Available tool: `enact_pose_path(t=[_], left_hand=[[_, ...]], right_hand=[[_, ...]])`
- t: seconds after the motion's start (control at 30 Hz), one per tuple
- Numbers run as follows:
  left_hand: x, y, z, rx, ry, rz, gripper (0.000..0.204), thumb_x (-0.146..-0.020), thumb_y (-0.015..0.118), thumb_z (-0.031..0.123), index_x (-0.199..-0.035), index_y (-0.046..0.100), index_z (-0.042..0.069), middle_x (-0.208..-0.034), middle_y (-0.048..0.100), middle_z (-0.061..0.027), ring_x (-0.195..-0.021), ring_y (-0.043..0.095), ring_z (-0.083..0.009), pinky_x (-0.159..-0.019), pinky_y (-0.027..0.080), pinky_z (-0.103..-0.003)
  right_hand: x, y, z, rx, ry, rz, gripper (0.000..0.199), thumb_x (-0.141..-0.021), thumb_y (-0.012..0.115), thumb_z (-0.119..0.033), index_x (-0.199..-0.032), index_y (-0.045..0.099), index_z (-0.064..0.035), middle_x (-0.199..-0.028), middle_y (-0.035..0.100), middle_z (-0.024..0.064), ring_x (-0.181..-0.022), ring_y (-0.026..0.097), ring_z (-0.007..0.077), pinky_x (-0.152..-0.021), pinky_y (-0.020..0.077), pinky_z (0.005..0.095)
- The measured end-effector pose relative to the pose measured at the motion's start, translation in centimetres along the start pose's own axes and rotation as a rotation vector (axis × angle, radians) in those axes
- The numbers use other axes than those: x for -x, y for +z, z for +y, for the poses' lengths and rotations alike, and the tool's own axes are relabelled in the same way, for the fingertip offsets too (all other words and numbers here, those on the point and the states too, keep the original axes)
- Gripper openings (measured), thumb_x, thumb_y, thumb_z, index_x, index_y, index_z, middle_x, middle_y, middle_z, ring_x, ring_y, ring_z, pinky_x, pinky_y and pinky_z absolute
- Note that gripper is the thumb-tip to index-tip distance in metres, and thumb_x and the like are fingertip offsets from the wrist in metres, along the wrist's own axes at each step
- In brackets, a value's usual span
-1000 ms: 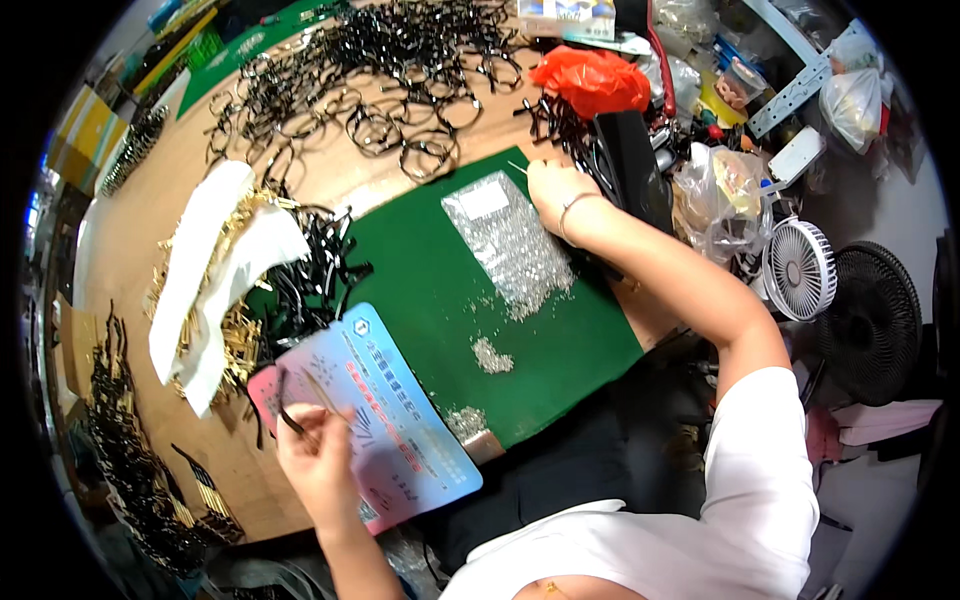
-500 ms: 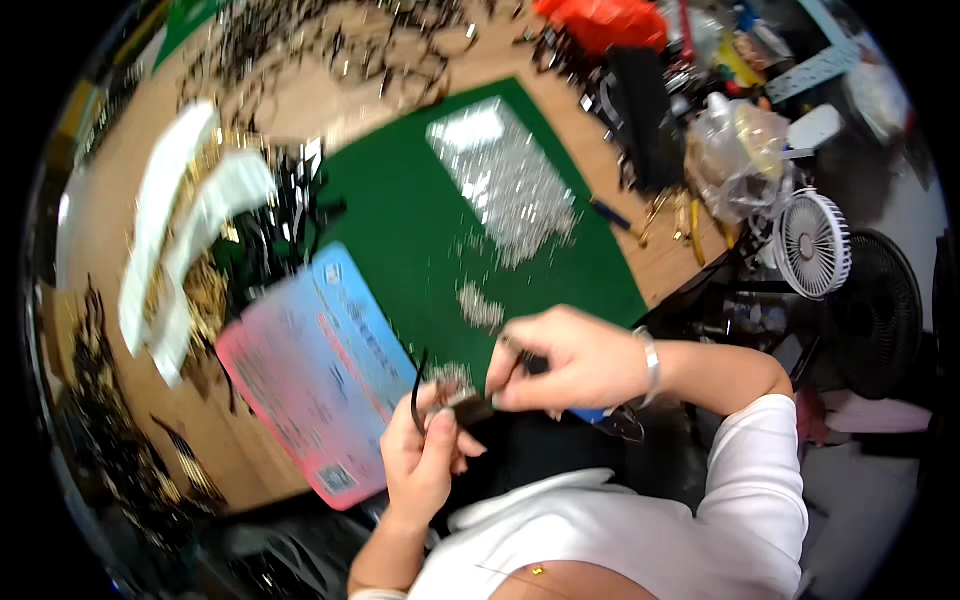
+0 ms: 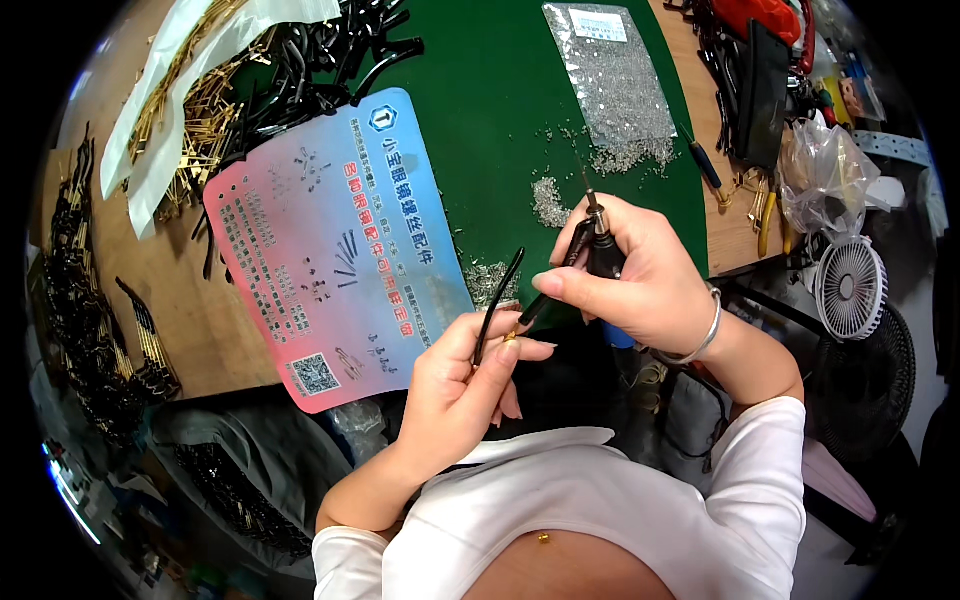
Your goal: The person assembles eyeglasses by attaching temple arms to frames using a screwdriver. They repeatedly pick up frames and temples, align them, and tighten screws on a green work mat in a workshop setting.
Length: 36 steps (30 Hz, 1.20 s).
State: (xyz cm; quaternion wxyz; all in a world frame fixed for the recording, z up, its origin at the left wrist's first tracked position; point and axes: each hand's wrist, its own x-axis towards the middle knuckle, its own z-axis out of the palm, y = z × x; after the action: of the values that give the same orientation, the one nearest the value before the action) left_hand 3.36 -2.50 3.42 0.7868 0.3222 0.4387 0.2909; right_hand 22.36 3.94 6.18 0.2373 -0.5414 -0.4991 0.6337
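In front of my body, my left hand [image 3: 468, 385] pinches a thin, curved black eyeglass temple piece [image 3: 499, 304], with a small gold-coloured part [image 3: 511, 337] at the fingertips. My right hand [image 3: 645, 275] wraps round a black-handled screwdriver [image 3: 606, 252], its thin metal shaft pointing up and away from me. Between that thumb and forefinger is a second black temple piece [image 3: 538, 309], its lower end meeting the gold part at my left fingers. Just beyond my left hand lies a pile of tiny screws [image 3: 490, 284] on the green mat [image 3: 470, 120].
A pink and blue printed sheet [image 3: 330, 250] lies left of my hands. Beyond it are black temple pieces [image 3: 325, 50] and gold metal pieces [image 3: 205, 120]. A clear bag of tiny screws [image 3: 615, 85] rests on the mat. A white fan [image 3: 850, 277] stands at the right.
The view has turned and shifted, and the blur is gone. My right hand has tilted, so the screwdriver shaft now shows pointing upward. Both hands stay close together.
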Motion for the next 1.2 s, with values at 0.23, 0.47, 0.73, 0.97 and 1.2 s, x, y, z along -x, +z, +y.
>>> enact_pose_path(t=[0.23,0.47,0.73,0.97,1.2], left_hand=[[-1.2,0.7,-1.0,-0.012,0.005,0.03,0.039,-0.093,0.045,0.007,-0.128,0.03,-0.002,-0.091,0.063,-0.0158,-0.051,0.047,-0.0046,-0.045,0.038,-0.016],[-0.7,1.1,-1.5,-0.452,0.088,0.038,0.029,-0.092,0.044,0.004,-0.12,0.045,-0.003,-0.084,0.065,-0.0064,-0.054,0.051,-0.005,-0.047,0.042,-0.019],[-2.3,-0.9,-0.6,-0.557,0.228,0.291,0.021,-0.091,0.045,0.003,-0.11,0.051,-0.003,-0.08,0.067,-0.0066,-0.048,0.048,-0.0046,-0.046,0.039,-0.019],[-2.5,-1.1,-1.1,-0.576,0.247,0.288,0.02,-0.09,0.045,0.002,-0.108,0.051,-0.003,-0.08,0.067,-0.0067,-0.048,0.046,-0.0045,-0.046,0.038,-0.019],[-2.3,-1.4,-0.4,-0.416,0.137,0.234,0.022,-0.092,0.044,0.004,-0.112,0.049,-0.004,-0.081,0.066,-0.0077,-0.047,0.043,-0.0029,-0.044,0.036,-0.018]], right_hand=[[0.3,0.5,2.9,-0.017,-0.01,-0.048,0.016,-0.078,0.068,-0.01,-0.083,0.054,-0.0031,-0.071,0.055,-0.0021,-0.059,0.05,0.0042,-0.052,0.0408,0.0202],[1.9,-1.1,3.4,0.45,-0.1,-0.137,0.026,-0.077,0.064,-0.015,-0.091,0.049,-0.0005,-0.084,0.053,0.0137,-0.076,0.056,0.0258,-0.067,0.0452,0.033],[1.9,-2.9,2.7,1.004,-0.059,-0.047,0.053,-0.077,0.048,0.001,-0.128,0.034,-0.0018,-0.099,0.043,0.0184,-0.073,0.057,0.0337,-0.063,0.0479,0.0406],[0.5,-2.1,2.9,1.108,0.018,-0.056,0.06,-0.076,0.048,-0.001,-0.134,0.03,-0.0086,-0.095,0.044,0.019,-0.068,0.058,0.0339,-0.061,0.0485,0.0423],[0.2,-1.9,2.6,1.113,0.088,-0.046,0.059,-0.077,0.048,-0.002,-0.133,0.03,-0.0092,-0.095,0.044,0.02,-0.067,0.058,0.035,-0.06,0.0484,0.0434]])
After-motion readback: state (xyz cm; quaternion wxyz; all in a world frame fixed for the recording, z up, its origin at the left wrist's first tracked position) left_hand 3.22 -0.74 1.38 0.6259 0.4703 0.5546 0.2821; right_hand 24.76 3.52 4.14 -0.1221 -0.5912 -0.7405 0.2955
